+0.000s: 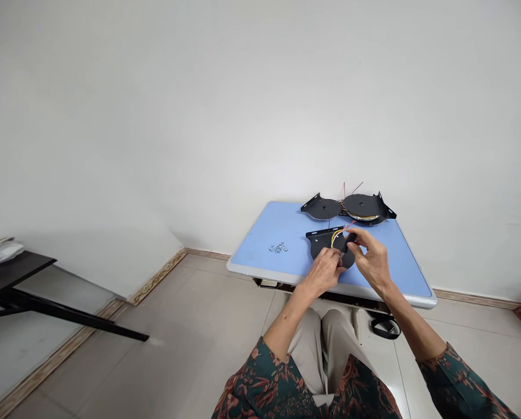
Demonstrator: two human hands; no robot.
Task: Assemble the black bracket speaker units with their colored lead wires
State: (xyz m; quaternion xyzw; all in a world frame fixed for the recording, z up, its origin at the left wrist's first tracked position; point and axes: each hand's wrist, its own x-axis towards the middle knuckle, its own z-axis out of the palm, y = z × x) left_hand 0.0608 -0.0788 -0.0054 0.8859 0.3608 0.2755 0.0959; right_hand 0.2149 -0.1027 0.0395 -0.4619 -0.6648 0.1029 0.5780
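A round black metal plate (319,241) with a slotted, bent-up edge lies flat near the middle of the table. Yellow, white and red wires (336,234) rise from it. Over its near part, my left hand (324,270) is closed with the fingertips together; what they pinch is hidden. My right hand (372,259) grips the black handle of a small screwdriver (351,239), slanting down toward the left fingertips. The tool's tip is hidden there. Left of the plate lies a small heap of shiny metal screws or nuts (279,248), too small to tell which.
Behind the hands, more black plate assemblies (323,208) with wires sit along the table's far edge, some stacked at the right (362,205). The blue table (255,233) stands against a white wall. A black table (16,273) is at far left; a coiled black strap (385,327) lies below.
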